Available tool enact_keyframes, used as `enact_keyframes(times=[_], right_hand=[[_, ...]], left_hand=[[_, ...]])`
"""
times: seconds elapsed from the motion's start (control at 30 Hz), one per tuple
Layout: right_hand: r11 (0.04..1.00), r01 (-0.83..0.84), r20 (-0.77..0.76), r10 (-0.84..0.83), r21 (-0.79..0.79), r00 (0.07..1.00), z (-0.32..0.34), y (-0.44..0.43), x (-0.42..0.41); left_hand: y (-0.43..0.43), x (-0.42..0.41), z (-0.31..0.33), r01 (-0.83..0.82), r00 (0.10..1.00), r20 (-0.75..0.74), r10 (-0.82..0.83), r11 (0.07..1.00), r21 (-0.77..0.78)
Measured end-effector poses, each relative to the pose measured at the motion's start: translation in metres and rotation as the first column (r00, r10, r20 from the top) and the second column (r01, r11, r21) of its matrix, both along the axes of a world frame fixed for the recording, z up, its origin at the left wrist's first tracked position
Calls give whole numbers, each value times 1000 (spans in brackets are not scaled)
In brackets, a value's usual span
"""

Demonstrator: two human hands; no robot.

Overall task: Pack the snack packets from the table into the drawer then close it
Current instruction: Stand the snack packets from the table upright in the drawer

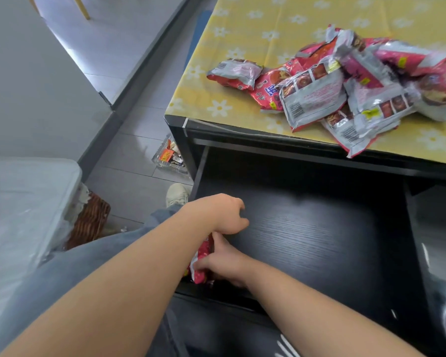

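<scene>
Risk of red packet (202,264) snagging at drawer (307,240) front corner when closing; pinched by right hand (224,264), left hand (216,215) curled above, grip unclear.

A yellow tablecloth printed with white flowers (242,27) lies flat at the upper right. On the grey tiled floor (134,140) stands a clear plastic tray (169,157) with small colourful wrappers inside. At the left, a brown woven wicker basket (90,220) is partly hidden under a white translucent plastic sheet (23,202). A yellow wooden leg (84,7) shows at the top left.
</scene>
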State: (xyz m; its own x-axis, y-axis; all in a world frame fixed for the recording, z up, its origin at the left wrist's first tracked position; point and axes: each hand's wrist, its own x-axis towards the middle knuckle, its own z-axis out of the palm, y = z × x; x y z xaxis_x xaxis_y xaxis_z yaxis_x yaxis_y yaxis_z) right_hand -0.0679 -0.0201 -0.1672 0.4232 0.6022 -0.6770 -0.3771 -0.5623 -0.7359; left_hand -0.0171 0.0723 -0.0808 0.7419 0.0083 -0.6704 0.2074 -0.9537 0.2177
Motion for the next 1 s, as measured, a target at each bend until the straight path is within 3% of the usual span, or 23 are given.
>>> enact_keyframes(times=[0.2,0.37,0.47,0.57,0.73,0.83,1.0], right_hand=[[999,-4,7,4,-46,1000,2,15,-2],[996,21,-35,-18,88,999,8,8,1],[991,-53,83,42,126,996,10,-9,7],[988,-140,260,118,68,958,15,-30,18],[985,-144,586,173,-97,792,35,-69,57],[979,-45,746,180,-198,641,56,-93,88],[967,196,944,97,-165,316,102,-130,146]], left_hand=[[4,8,10,-7,997,77,7,1000,0],[7,8,14,-3,991,132,3,1000,4],[8,9,15,5,984,177,-9,1000,22],[4,9,15,-12,969,246,6,1000,23],[1,9,19,-96,920,379,101,995,-31],[-3,15,28,-147,860,473,194,980,-135],[-17,37,44,-150,767,582,271,957,-248]])
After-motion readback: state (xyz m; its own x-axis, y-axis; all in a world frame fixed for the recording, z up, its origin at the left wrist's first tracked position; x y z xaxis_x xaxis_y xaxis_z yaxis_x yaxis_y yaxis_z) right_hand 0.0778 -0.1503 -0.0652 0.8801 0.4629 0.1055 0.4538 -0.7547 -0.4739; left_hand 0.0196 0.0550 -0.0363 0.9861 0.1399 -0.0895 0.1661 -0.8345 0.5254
